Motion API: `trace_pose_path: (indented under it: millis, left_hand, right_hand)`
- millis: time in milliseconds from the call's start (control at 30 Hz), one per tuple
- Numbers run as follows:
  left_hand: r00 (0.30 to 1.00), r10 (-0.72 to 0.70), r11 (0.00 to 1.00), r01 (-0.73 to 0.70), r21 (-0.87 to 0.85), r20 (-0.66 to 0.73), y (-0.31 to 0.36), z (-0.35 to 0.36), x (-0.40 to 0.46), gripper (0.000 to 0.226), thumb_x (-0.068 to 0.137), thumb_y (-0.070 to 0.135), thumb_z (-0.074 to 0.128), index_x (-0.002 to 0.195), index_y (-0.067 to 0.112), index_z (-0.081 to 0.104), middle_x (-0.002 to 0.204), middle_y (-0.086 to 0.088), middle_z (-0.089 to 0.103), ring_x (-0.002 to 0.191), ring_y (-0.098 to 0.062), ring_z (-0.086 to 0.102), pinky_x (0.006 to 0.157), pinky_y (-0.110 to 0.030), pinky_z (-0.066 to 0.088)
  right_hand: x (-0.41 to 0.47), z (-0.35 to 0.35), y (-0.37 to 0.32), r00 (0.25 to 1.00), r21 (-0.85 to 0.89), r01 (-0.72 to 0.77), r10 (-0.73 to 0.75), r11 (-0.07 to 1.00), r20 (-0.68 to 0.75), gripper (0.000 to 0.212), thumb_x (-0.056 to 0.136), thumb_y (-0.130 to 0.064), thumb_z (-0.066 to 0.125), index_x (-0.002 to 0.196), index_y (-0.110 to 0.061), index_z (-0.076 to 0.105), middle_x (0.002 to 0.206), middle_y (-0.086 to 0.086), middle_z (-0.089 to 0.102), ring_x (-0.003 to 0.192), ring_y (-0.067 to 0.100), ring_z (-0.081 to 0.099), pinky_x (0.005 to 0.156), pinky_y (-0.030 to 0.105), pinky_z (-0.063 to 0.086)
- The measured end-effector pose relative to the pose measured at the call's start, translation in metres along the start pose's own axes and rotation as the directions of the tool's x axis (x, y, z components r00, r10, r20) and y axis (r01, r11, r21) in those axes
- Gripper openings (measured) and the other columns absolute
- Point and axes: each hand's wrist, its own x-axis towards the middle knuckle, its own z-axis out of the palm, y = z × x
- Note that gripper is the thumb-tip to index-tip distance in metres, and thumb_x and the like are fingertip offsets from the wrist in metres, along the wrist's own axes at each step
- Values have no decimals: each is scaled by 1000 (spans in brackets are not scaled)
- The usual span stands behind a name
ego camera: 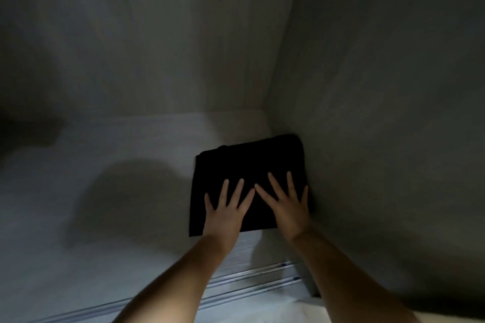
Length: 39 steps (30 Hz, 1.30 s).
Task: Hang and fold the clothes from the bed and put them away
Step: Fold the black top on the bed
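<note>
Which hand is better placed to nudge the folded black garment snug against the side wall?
Left, probably. The left hand lies flat on the folded black garment's open side, able to push toward the wall; the right hand already sits beside that wall.

Folded garment (249, 165) under both hands: solid black, no pattern visible. Shelf floor (131, 204) left of left hand (225, 211): pale grey-white, faint ribbing. Wall (380, 139) beside right hand (286, 207): plain dull grey.

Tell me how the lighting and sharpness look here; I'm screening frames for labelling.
Head view: dim, light from behind throws shadows across the shelf; the folded black garment shows no fabric detail; left hand and right hand readable, slightly soft; wide-angle bends the walls.
</note>
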Motion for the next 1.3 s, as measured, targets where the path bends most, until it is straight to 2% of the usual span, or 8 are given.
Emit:
trace_pose_path:
  millis: [67, 167, 300, 433, 633, 767, 1033, 1300]
  left_hand:
    - [1000, -7, 1000, 7, 16, 2, 1, 19, 0, 108, 90, 5, 47, 127, 40, -48, 140, 4, -51, 128, -33, -44, 108, -67, 8]
    - [999, -9, 999, 8, 35, 31, -3, 20, 4, 109, 90, 4, 46, 120, 41, -52, 130, 6, -59, 135, -33, -38, 109, -67, 9]
    - [982, -17, 999, 10, 35, 189, -4, -6, 14, 107, 88, 12, 55, 138, 42, -35, 148, 5, -42, 141, -32, -28, 109, -69, 11]
    - [898, 21, 1000, -19, -11, 439, -7, -63, 11, 91, 90, 44, 56, 150, 38, -12, 158, 6, -21, 147, -30, -10, 110, -67, 9]
    - [989, 35, 999, -33, -19, 143, -3, -199, -53, 63, 92, 40, 51, 147, 26, 25, 141, -6, 43, 128, -28, 41, 109, -52, 25]
    - [994, 16, 1000, -14, -15, 109, 5, -304, -98, 51, 93, 39, 49, 140, 22, 38, 135, -8, 45, 125, -27, 43, 108, -46, 28]
    - [991, -9, 998, 18, -67, 131, 10, -485, -188, 47, 96, 35, 45, 139, 18, 39, 136, -9, 45, 124, -28, 46, 96, -39, 40]
    - [998, 1, 995, 5, -100, 56, 10, -566, -217, 45, 97, 35, 45, 138, 19, 40, 133, -9, 49, 119, -29, 52, 89, -38, 45]
  right_hand:
    - [-2, 24, 4, 1000, 30, 6, -5, 1000, -6, 103, 92, 0, 45, 132, -59, -30, 150, -10, -39, 122, 31, -53, 106, 69, -10]
    - [0, 26, 4, 1000, 21, 13, -13, 1000, 23, 104, 92, -2, 45, 127, -60, -34, 140, -12, -50, 120, 30, -54, 107, 69, -8]
    - [10, 2, 1, 979, 12, -10, 8, 1000, 203, 90, 93, -24, 54, 145, -51, -15, 152, -10, -35, 135, 34, -38, 107, 70, -3]
    - [0, -43, -3, 928, -50, -21, 38, 999, 372, 81, 94, -39, 54, 150, -46, -3, 159, -7, -21, 144, 39, -18, 112, 67, 2]
    - [-63, -181, -7, 959, -26, -22, 29, 999, 281, 61, 95, -30, 49, 150, -30, 24, 154, 6, 26, 141, 29, 26, 107, 45, 32]
    - [-106, -289, -22, 949, -4, -21, 21, 1000, 314, 42, 96, -27, 46, 138, -22, 45, 135, 9, 49, 122, 28, 50, 98, 38, 45]
    - [-181, -470, -53, 940, 8, 31, -32, 999, 338, 39, 97, -26, 43, 134, -16, 48, 133, 13, 50, 121, 31, 51, 96, 40, 43]
    - [-206, -538, -72, 971, -14, 18, -14, 1000, 239, 37, 96, -30, 44, 130, -16, 52, 130, 14, 56, 120, 32, 53, 96, 39, 46]
